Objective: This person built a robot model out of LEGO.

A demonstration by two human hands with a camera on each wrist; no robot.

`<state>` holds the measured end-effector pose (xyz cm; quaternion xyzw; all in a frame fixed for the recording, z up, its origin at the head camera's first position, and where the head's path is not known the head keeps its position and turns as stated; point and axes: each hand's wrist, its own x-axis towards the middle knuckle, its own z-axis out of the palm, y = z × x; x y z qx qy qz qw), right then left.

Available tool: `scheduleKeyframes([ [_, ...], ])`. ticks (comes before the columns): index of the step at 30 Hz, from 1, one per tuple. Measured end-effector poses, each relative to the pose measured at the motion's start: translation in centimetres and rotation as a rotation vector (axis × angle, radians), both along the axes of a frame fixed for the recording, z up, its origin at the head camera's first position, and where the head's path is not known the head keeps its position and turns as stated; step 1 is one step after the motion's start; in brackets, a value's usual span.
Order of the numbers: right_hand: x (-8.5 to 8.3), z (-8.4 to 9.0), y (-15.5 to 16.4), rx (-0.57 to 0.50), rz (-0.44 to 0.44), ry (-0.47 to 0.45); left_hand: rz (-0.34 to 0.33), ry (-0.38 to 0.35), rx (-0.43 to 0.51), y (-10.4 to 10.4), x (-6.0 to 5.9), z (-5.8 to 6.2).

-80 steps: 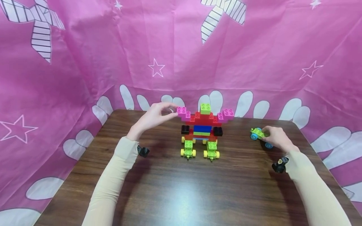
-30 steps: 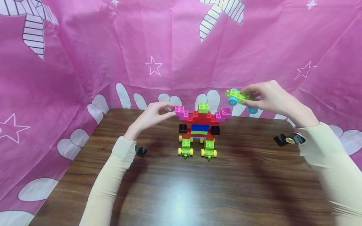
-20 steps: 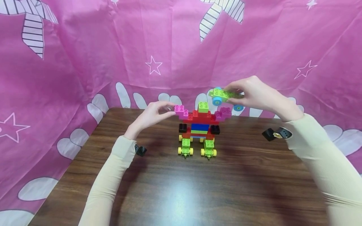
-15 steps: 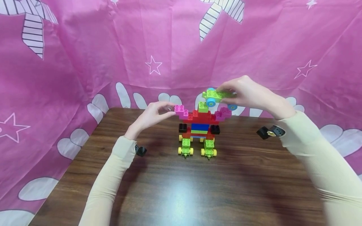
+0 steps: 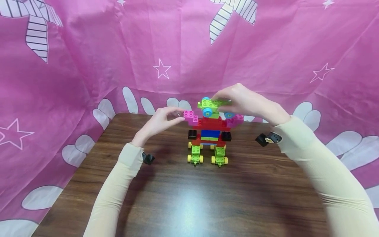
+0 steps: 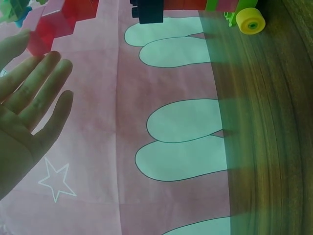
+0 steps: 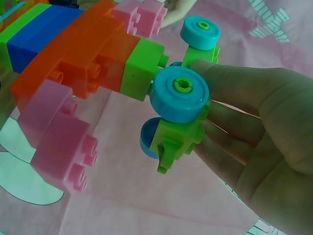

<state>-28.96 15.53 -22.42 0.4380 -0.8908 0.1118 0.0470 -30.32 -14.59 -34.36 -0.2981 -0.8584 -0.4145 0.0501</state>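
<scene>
A brick figure (image 5: 211, 131) stands at the table's far middle, with red body, blue and green chest, black side bricks, pink stepped arms and green feet on yellow wheels. My left hand (image 5: 164, 120) pinches the end of its left pink arm (image 5: 189, 115); in the left wrist view the fingers (image 6: 34, 93) lie straight beside the red and pink bricks. My right hand (image 5: 245, 102) grips a green wheeled piece (image 5: 211, 106) with blue wheels, resting it on the figure's green head brick (image 7: 142, 68). The right wrist view shows that piece (image 7: 181, 112) pinched in my fingers (image 7: 254, 127).
The dark wooden table (image 5: 189, 197) is ringed by a pink curtain (image 5: 88, 65) with white stars and petals, hanging close behind the figure. In the left wrist view a yellow wheel (image 6: 250, 20) and a black brick (image 6: 146, 10) sit at the table's edge (image 6: 220, 122).
My right hand picked the green wheeled piece up from the table's right side and carried it left onto the figure's head. My left hand kept its hold on the pink arm.
</scene>
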Motion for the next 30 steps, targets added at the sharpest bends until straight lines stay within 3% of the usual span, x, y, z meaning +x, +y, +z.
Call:
scheduleKeyframes([
  [8, -0.38, -0.39, -0.22, -0.003, 0.032, 0.014, 0.013, 0.001, -0.013, -0.08, 0.22, 0.11],
  [30, -0.70, -0.60, -0.40, 0.011, -0.004, -0.026, 0.013, 0.005, -0.021, 0.07, 0.29, 0.26],
])
